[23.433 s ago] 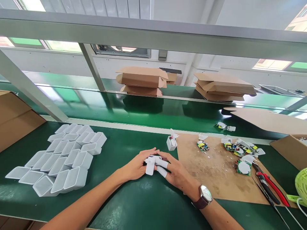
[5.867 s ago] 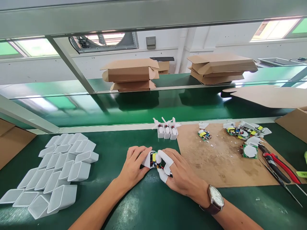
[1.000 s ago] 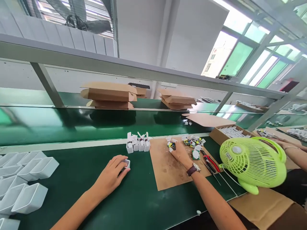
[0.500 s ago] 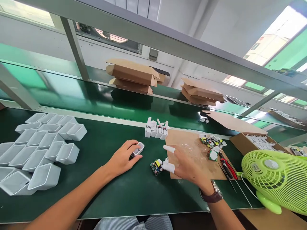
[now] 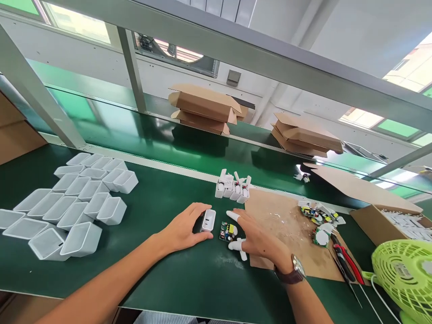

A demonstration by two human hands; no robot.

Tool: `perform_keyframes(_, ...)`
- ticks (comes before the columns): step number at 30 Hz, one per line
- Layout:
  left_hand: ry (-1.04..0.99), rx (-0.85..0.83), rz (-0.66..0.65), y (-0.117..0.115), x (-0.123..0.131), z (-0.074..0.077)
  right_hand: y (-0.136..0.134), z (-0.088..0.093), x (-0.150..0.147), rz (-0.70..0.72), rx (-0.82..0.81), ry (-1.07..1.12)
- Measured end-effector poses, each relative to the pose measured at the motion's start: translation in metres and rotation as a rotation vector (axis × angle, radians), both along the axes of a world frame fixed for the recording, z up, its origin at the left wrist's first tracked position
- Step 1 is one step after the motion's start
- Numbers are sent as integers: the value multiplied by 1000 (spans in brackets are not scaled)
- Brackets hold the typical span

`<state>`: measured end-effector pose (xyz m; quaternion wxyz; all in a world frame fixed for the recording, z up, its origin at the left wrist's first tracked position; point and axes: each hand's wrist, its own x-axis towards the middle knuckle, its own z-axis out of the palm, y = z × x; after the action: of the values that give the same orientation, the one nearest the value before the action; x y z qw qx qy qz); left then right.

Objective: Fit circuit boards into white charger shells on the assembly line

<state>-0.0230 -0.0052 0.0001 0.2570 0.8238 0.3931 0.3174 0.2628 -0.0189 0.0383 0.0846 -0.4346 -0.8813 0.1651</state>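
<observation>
My left hand [image 5: 185, 228] rests on the green bench, thumb and fingers around a small white plastic case [image 5: 209, 219] with slots in its inner face. To its right lies a small circuit board [image 5: 228, 231] with a yellow part and other components. My right hand [image 5: 258, 236] is spread beside this board, with white covers on the thumb and a finger. Its fingertips are apart, above and below the board's right side. A white piece [image 5: 243, 255] shows under the right thumb. Behind both hands stands a row of white cases [image 5: 232, 190] with wires and white parts sticking out.
Many empty white cases [image 5: 77, 193] stand on the left. A brown cardboard sheet [image 5: 276, 225] on the right bears circuit boards [image 5: 320, 218] and pliers [image 5: 347, 261]. Farther right are a carton [image 5: 378, 222] of white parts and a green fan [image 5: 405, 274]. Flattened cartons [image 5: 205, 105] lie on the shelf.
The board has come closer to the white case, and my right hand's fingers have spread away from it. The case now tilts its open face more towards me. The view has shifted left.
</observation>
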Motion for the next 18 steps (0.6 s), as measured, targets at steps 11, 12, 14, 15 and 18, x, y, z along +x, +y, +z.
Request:
perform_keyframes(11,4,-96,-61,2,-3,5,-12,-4,3,-10,133,130)
perform_keyframes(12,-18,-108,-80,2,-3,6,-12,-4,3,-21,147,133)
perform_keyframes(14,-69,-101,-47,4,-1,4,-12,-4,4,-45,155,119)
perform_keyframes(15,-86,-85,10,5,0,2,-12,-5,6,-52,151,107)
perform_keyframes(18,-75,-58,188,8,0,-5,-11,-6,10,-73,128,90)
